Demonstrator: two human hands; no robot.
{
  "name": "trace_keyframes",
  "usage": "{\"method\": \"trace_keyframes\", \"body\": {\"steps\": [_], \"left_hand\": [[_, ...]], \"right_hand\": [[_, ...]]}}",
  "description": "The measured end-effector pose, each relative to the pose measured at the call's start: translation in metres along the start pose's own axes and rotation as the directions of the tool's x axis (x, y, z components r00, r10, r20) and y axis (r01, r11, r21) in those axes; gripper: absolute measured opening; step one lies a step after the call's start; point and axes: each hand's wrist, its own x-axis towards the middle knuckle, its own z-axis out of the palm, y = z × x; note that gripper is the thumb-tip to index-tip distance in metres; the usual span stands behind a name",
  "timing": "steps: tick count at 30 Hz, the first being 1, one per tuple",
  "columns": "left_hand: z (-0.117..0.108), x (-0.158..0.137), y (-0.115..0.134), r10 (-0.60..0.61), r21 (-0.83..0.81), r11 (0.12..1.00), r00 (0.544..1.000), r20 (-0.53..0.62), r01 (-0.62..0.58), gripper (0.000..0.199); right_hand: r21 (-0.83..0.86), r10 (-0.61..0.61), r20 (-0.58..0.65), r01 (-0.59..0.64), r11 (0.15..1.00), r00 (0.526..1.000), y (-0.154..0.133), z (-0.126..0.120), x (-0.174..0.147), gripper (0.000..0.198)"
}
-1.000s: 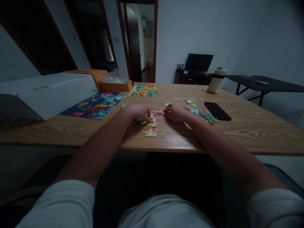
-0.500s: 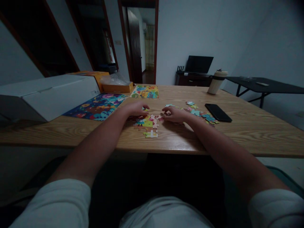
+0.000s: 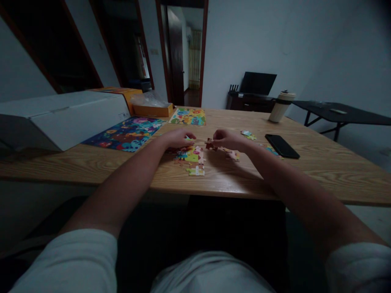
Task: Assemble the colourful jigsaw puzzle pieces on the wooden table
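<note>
A partly joined jigsaw puzzle (image 3: 192,156) in yellow, pink and brown lies on the wooden table in front of me. My left hand (image 3: 179,138) is over its far left part, thumb and index finger apart. A bit of green (image 3: 189,138) shows between those fingers; whether it is loose or joined cannot be made out. To the right of the puzzle, my right hand (image 3: 225,139) pinches a brown puzzle piece (image 3: 209,143), tilted up off the table. Pinkish puzzle pieces (image 3: 232,155) lie below the right hand.
More loose pieces (image 3: 248,134) lie beyond my right forearm, near a black phone (image 3: 282,145). A cream tumbler (image 3: 280,108) stands at the back right. Two colourful picture sheets (image 3: 125,133), a white box (image 3: 76,118) and an orange box (image 3: 154,110) occupy the left side.
My right hand has risen slightly, and the brown piece in its fingertips now shows clearly. The left hand stays over the puzzle. The view has shifted a little.
</note>
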Motion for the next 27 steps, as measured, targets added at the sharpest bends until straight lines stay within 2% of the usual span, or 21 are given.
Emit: {"method": "trace_keyframes", "body": {"steps": [3, 5, 9, 16, 23, 27], "left_hand": [[0.001, 0.0, 0.0, 0.0, -0.034, 0.999, 1.0, 0.004, 0.0, 0.048], [0.001, -0.001, 0.002, -0.001, -0.057, 0.998, 1.0, 0.016, 0.002, 0.048], [0.002, -0.003, 0.004, 0.019, -0.089, 0.996, 0.999, 0.037, -0.016, 0.049], [0.005, -0.001, 0.007, 0.107, -0.052, 0.993, 0.993, 0.058, -0.104, 0.05], [0.005, -0.001, 0.01, 0.156, -0.067, 0.986, 0.986, 0.066, -0.151, 0.044], [0.009, 0.002, 0.011, 0.24, -0.11, 0.967, 0.968, 0.073, -0.231, 0.046]], "right_hand": [[0.162, -0.016, -0.02, 0.019, 0.987, 1.0, -0.003, 0.002, 0.008, 0.032], [0.192, -0.002, -0.034, 0.009, 0.981, 0.999, -0.001, 0.007, 0.013, 0.036], [0.182, 0.067, -0.129, -0.043, 0.982, 0.989, 0.005, 0.02, 0.02, 0.027], [0.125, 0.103, -0.295, -0.069, 0.99, 0.95, 0.004, 0.033, 0.018, 0.031], [0.094, 0.091, -0.357, -0.061, 0.994, 0.929, 0.0, 0.039, 0.02, 0.024], [0.11, 0.109, -0.332, -0.077, 0.991, 0.937, 0.005, 0.04, 0.023, 0.029]]}}
